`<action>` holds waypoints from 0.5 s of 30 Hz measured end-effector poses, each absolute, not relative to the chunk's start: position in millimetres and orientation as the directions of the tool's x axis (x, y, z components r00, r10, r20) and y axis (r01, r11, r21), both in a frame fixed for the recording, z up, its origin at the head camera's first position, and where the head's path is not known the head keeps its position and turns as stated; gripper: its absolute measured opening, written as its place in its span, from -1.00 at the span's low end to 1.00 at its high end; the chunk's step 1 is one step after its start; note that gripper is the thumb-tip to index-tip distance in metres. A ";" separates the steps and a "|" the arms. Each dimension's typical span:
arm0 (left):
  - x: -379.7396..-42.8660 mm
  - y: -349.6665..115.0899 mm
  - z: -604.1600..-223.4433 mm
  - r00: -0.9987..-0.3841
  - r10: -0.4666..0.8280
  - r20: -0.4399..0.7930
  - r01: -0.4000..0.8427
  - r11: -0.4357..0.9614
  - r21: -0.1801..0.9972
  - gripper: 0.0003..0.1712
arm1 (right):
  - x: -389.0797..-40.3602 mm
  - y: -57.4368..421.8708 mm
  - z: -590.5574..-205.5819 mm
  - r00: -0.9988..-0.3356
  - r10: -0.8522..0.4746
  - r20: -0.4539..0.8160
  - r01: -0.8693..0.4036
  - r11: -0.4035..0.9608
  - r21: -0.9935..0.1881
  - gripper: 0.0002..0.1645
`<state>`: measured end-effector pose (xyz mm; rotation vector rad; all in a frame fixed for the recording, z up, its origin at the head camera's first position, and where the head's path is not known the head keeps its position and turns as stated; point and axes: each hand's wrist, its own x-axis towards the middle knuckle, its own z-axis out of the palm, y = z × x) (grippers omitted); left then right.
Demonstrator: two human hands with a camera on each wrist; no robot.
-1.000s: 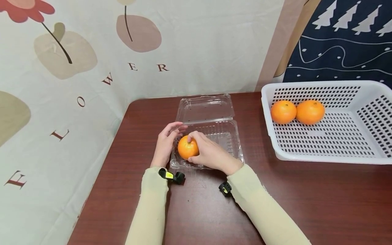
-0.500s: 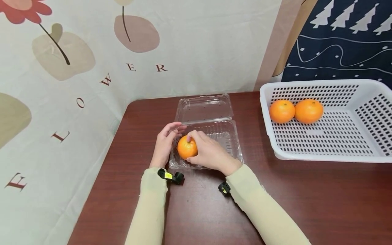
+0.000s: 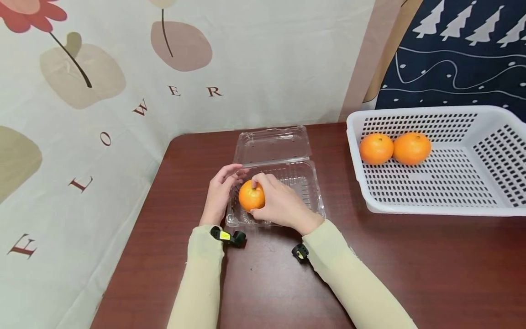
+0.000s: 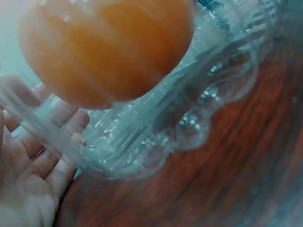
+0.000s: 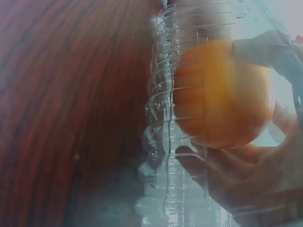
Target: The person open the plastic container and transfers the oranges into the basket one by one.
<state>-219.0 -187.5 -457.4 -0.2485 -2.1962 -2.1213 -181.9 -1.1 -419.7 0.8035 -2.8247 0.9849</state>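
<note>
An orange (image 3: 251, 195) is in the left part of a clear plastic clamshell box (image 3: 297, 178), whose lid lies folded back. My right hand (image 3: 283, 201) grips the orange from the right, thumb on the near side and fingers over the top. The right wrist view shows the orange (image 5: 220, 94) through the box's clear wall. Whether it touches the box's floor I cannot tell. At the box's left wall is my left hand (image 3: 219, 192), fingers loosely extended. The left wrist view has its fingers (image 4: 49, 163) against or just outside that wall, below the orange (image 4: 106, 52).
A white perforated basket (image 3: 435, 210) stands at the right, with two oranges (image 3: 412, 148) side by side in its left end. Both it and the box are on a dark red-brown table (image 3: 263, 278). A printed cloth (image 3: 263, 59) hangs behind the table's back edge.
The head view has shifted slightly. The orange in my right hand has moved up a little within the box. My left hand stays by the left wall.
</note>
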 end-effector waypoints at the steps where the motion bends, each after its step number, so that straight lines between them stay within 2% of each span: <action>1: -218.8 -187.6 -457.3 -0.984 0.061 0.168 0.170 0.027 0.985 -0.70 | -181.8 -1.1 -419.5 -0.866 -0.457 0.205 -0.485 0.664 -0.569 -0.37; 15: -219.9 -187.5 -457.3 -0.988 0.053 0.147 0.150 0.068 0.986 -0.71 | -182.2 1.0 -412.7 -0.871 -0.434 0.230 -0.484 0.679 -0.552 -0.39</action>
